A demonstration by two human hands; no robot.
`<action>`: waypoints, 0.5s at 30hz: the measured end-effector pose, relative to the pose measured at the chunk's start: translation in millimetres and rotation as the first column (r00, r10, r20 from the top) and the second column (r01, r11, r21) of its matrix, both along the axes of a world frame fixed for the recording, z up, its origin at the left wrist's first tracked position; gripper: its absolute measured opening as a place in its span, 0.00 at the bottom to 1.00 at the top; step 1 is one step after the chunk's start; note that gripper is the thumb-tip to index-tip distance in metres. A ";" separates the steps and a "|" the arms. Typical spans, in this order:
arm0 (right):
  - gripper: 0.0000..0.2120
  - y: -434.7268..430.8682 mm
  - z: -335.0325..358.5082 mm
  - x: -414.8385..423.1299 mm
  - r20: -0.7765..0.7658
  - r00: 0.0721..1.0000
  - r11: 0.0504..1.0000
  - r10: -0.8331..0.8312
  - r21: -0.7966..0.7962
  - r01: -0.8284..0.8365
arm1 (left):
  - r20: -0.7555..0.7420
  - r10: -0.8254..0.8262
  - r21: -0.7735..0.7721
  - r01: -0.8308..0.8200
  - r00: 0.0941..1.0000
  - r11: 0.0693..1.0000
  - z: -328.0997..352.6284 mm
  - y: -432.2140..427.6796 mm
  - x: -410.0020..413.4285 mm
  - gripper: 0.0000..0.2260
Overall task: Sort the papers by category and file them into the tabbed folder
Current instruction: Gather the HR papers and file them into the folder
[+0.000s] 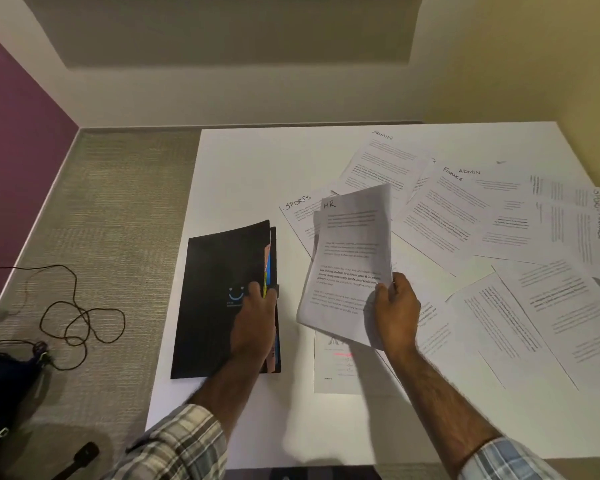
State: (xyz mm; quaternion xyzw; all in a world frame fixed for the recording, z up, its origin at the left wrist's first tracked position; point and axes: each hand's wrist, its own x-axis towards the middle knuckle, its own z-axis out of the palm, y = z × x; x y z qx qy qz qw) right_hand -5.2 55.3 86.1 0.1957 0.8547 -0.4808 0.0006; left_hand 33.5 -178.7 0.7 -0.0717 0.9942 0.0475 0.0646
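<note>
My right hand (397,308) pinches the HR stack (350,258), lifted off the table (243,168). My left hand (255,318) rests on the black folder (215,299), fingers at its tabbed edge, grip unclear. Looks early: Sports, Admin and Finance sheets (444,216) lie scattered, unfiled.

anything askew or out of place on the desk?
No damage or spills. The loose printed sheets lie fanned and overlapping at mixed angles on the white table, some turned sideways. A small receipt-like slip with pink marking sits among them, unlike the rest. The black tabbed folder lies slightly tilted.
</note>
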 end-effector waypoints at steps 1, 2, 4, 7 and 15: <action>0.07 -1.8 0.4 0.0 0.001 1.000 1.000 0.006 -0.006 -0.006 | 0.005 -0.005 -0.011 0.005 1.000 1.000 1.8 -1.0 -0.6 0.21; 0.08 -3.6 0.6 0.0 0.000 1.000 1.000 0.011 -0.016 -0.011 | 0.011 -0.006 -0.020 0.006 1.000 1.000 3.0 -1.7 -1.7 0.20; 0.08 -6.4 1.3 0.5 -0.002 1.000 0.999 0.016 -0.047 -0.016 | 0.015 -0.008 -0.041 0.008 1.000 0.999 6.2 -2.3 -3.7 0.17; 0.08 -9.4 2.4 2.1 -0.013 1.000 0.998 0.023 -0.065 -0.024 | 0.018 -0.017 -0.079 0.019 1.000 0.997 12.5 -3.1 -4.5 0.18; 0.09 -12.5 4.4 8.5 -0.001 0.999 0.995 0.035 -0.098 -0.035 | 0.023 -0.015 -0.113 0.017 1.000 0.993 23.1 1.0 -2.2 0.38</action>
